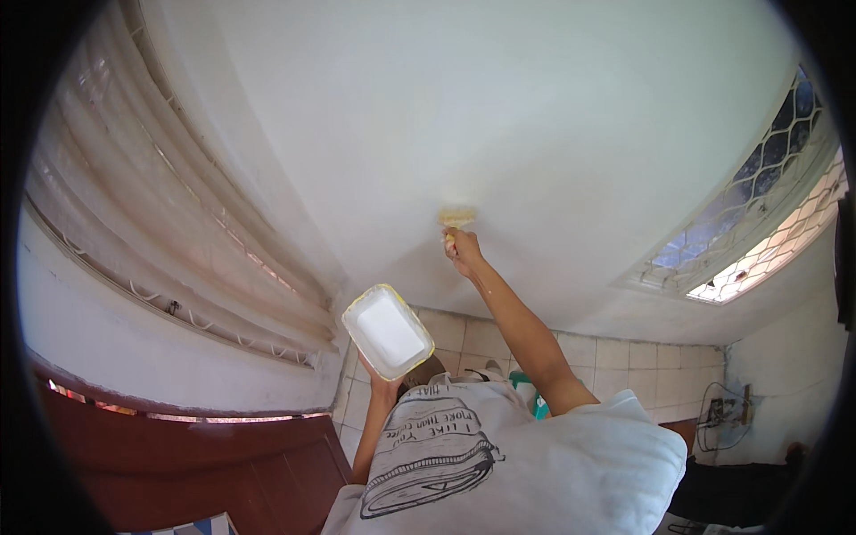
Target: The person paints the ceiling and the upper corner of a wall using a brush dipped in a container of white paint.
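- White paint fills the tray [387, 331], a shallow rounded rectangle with a yellowish rim.
- Left hand [385, 390] grasps the tray from below, near the chest.
- Right hand [462, 251] clenches the brush [456, 218] handle; pale bristles press flat on the ceiling [464, 107].
- Judgement: keep strokes even and the tray level to avoid drips.
- Smooth matte ceiling; glossy wall tiles [499, 343]; metal-grilled window [758, 214].

A curtained window [169, 232] fills the left wall above a dark wooden door [205, 464]. A grilled window [767, 205] sits right, with pale wall tiles [624, 357] and a wire fan guard [722, 415] below.
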